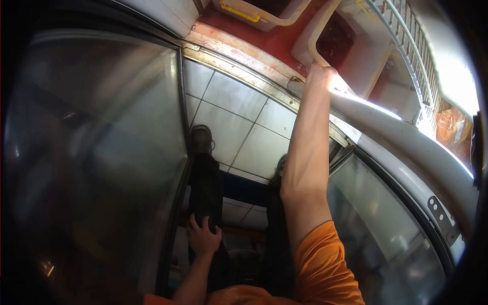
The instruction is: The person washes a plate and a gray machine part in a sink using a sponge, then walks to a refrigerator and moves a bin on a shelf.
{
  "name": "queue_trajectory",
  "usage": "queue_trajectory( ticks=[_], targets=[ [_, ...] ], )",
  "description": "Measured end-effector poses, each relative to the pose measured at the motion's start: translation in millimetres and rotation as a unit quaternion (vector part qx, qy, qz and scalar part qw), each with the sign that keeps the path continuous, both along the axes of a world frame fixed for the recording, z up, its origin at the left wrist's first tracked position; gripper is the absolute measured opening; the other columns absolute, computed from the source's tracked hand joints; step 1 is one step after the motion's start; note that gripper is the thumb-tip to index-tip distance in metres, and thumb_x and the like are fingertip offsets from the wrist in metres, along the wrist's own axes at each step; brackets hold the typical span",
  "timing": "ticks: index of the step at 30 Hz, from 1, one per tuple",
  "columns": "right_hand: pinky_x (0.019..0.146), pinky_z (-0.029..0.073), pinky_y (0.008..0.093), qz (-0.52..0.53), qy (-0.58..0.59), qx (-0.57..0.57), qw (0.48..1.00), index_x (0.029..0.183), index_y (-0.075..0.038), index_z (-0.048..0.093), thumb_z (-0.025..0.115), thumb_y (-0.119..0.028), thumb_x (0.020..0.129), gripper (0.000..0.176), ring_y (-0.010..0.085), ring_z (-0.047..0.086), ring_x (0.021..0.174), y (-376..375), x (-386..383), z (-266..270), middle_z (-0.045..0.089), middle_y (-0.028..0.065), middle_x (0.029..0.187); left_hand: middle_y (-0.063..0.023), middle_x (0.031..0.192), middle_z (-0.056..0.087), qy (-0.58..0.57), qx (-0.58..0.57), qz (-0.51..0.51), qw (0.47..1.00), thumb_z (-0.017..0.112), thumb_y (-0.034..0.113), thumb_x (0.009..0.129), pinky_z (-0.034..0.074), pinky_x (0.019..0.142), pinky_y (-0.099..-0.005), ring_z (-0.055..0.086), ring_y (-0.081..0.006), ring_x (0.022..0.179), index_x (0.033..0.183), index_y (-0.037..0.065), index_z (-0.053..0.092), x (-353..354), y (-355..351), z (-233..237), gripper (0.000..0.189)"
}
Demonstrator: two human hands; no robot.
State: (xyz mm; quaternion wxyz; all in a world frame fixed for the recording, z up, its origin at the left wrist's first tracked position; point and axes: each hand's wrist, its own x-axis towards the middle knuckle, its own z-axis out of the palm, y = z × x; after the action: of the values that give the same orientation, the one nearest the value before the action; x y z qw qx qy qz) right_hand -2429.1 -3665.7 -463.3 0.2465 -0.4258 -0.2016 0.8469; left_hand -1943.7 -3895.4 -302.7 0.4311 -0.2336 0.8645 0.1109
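My right arm reaches forward into the open cabinet, and my right hand (321, 76) is closed at the near corner of a pale plastic tub (316, 43). The fingers curl out of sight over its rim. Dark red contents show inside the tub. Low at my side, my left hand (204, 238) has its fingers spread in front of my dark trouser leg and holds nothing.
Another pale tub with a yellow handle (240, 12) sits on the red-stained cabinet floor (277, 44). A white wire rack (414, 56) and a bagged item (451, 127) are at the right. Glass doors (101, 152) flank me, over white floor tiles (229, 117).
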Motion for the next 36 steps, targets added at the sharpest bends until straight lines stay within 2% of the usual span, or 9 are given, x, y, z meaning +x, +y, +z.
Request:
queue_trajectory(
  ticks=[10, 13, 15, 17, 19, 20, 23, 28, 36],
  targets=[
    [0.086, 0.049, 0.036, 0.005, -0.032, 0.005, 0.999, 0.118, -0.003, 0.042, 0.044, -0.036, 0.09, 0.044, 0.0223, 0.053, 0.098, -13.2, 19.9, 8.9, 0.05, 0.0089, 0.116, -0.018, 0.131, 0.031, -0.001, -0.007, -0.009, 1.0, 0.061, 0.032, 0.074, 0.04, 0.092, -0.049, 0.038, -0.0395, 0.116, 0.113, 0.011, 0.054, 6.4, 3.3, -2.3, 0.045],
    [0.07, 0.044, 0.0346, 0.142, -0.171, 0.153, 0.963, 0.115, -0.007, 0.046, 0.045, -0.031, 0.088, 0.036, 0.0161, 0.049, 0.086, -64.5, 31.5, 36.6, 0.052, 0.0107, 0.113, -0.0178, 0.13, 0.032, 0.014, -0.003, -0.013, 1.0, 0.06, 0.033, 0.075, 0.04, 0.091, -0.0488, 0.038, -0.0394, 0.116, 0.114, 0.011, 0.054, 9.0, 3.2, -3.3, 0.045],
    [0.082, 0.047, 0.0485, 0.236, -0.128, 0.079, 0.96, 0.121, -0.006, 0.043, 0.047, -0.021, 0.09, 0.035, 0.033, 0.053, 0.097, -84.9, 23.9, 44.6, 0.046, 0.0144, 0.11, -0.0177, 0.13, 0.032, 0.009, -0.008, -0.014, 1.0, 0.06, 0.033, 0.075, 0.041, 0.091, -0.0487, 0.038, -0.0394, 0.116, 0.114, 0.011, 0.054, 9.6, 2.5, -2.3, 0.045],
    [0.085, 0.046, 0.0541, 0.305, -0.134, 0.054, 0.941, 0.125, -0.005, 0.04, 0.049, -0.02, 0.09, 0.039, 0.0389, 0.051, 0.104, -101.3, 10.6, 41.7, 0.041, 0.0166, 0.11, -0.0175, 0.13, 0.032, 0.005, -0.013, -0.009, 1.0, 0.06, 0.033, 0.075, 0.041, 0.091, -0.0487, 0.038, -0.0393, 0.116, 0.114, 0.011, 0.054, 9.2, 2.6, -2.1, 0.045],
    [0.077, 0.049, 0.0511, 0.321, -0.127, 0.051, 0.937, 0.123, -0.006, 0.038, 0.051, -0.022, 0.09, 0.039, 0.0351, 0.055, 0.092, -106.9, -0.3, 30.9, 0.046, 0.0155, 0.105, -0.0172, 0.13, 0.033, 0.007, -0.011, -0.012, 1.0, 0.06, 0.033, 0.075, 0.04, 0.091, -0.0491, 0.038, -0.0392, 0.116, 0.114, 0.012, 0.054, 10.1, 1.4, -1.0, 0.044],
    [0.068, 0.051, 0.0449, 0.323, -0.095, 0.059, 0.94, 0.119, -0.006, 0.037, 0.051, -0.019, 0.091, 0.034, 0.0289, 0.057, 0.077, -104.4, -7.4, 12.4, 0.051, 0.013, 0.094, -0.017, 0.13, 0.032, 0.015, -0.013, -0.012, 1.0, 0.06, 0.033, 0.075, 0.04, 0.091, -0.0494, 0.038, -0.0391, 0.116, 0.113, 0.012, 0.054, 13.0, 0.8, -2.2, 0.044],
    [0.062, 0.05, 0.0373, 0.265, -0.027, 0.039, 0.963, 0.115, -0.007, 0.037, 0.052, -0.014, 0.09, 0.029, 0.0228, 0.056, 0.067, -105.8, -18.6, 1.7, 0.053, 0.0112, 0.085, -0.0168, 0.13, 0.032, 0.006, -0.01, -0.006, 1.0, 0.06, 0.033, 0.075, 0.04, 0.091, -0.0495, 0.038, -0.0392, 0.116, 0.114, 0.012, 0.054, 14.7, -0.4, -2.7, 0.045],
    [0.066, 0.054, 0.0381, 0.227, -0.067, 0.039, 0.971, 0.113, -0.007, 0.039, 0.052, -0.011, 0.09, 0.027, 0.0262, 0.06, 0.076, -105.1, -30.2, -1.1, 0.054, 0.0135, 0.093, -0.0168, 0.13, 0.032, 0.0, -0.013, -0.01, 1.0, 0.059, 0.035, 0.075, 0.04, 0.091, -0.049, 0.038, -0.0385, 0.117, 0.116, 0.013, 0.053, 15.9, -1.2, -3.0, 0.046],
    [0.064, 0.052, 0.0348, 0.198, -0.057, 0.003, 0.979, 0.104, -0.002, 0.046, 0.052, -0.004, 0.088, 0.016, 0.0247, 0.061, 0.072, -108.3, -28.3, -13.4, 0.057, 0.0137, 0.092, -0.0161, 0.129, 0.033, -0.007, -0.019, -0.001, 1.0, 0.062, 0.033, 0.073, 0.04, 0.093, -0.0467, 0.038, -0.0367, 0.117, 0.111, 0.014, 0.055, 17.3, 2.6, -2.0, 0.043]
  ],
)
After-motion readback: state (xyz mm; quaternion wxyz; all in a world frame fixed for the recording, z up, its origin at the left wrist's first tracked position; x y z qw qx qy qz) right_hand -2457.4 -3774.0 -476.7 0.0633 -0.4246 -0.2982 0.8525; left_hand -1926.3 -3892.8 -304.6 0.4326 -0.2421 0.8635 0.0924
